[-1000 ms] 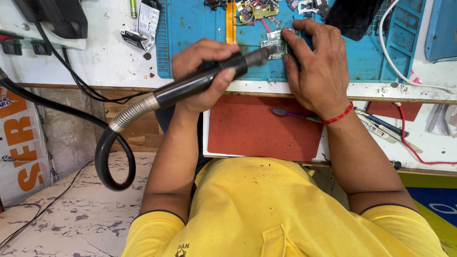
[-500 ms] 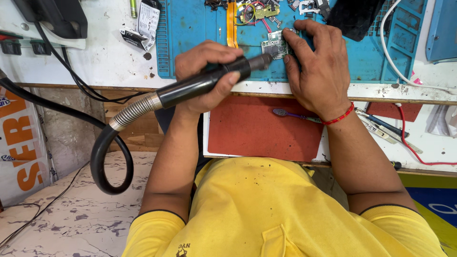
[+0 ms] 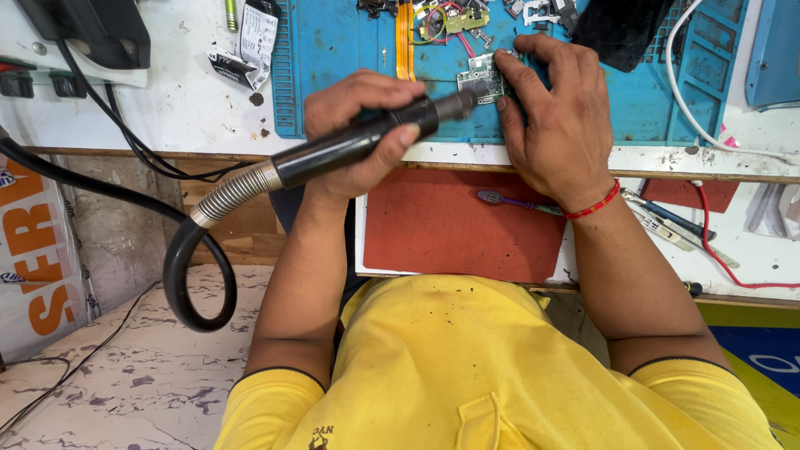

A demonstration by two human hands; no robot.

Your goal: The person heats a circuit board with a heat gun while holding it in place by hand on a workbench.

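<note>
Head view | left hand wrapped around black hot-air wand, nozzle just beside small circuit board | right hand fingers spread, pressing board onto blue mat on bench | purple toothbrush near wrist

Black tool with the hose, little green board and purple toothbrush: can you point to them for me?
Black tool (image 3: 358, 143), head view, on the middle of its handle.
Little green board (image 3: 478, 82), head view, on its bare top face.
Purple toothbrush (image 3: 521, 202), head view, on the thin handle.
</note>
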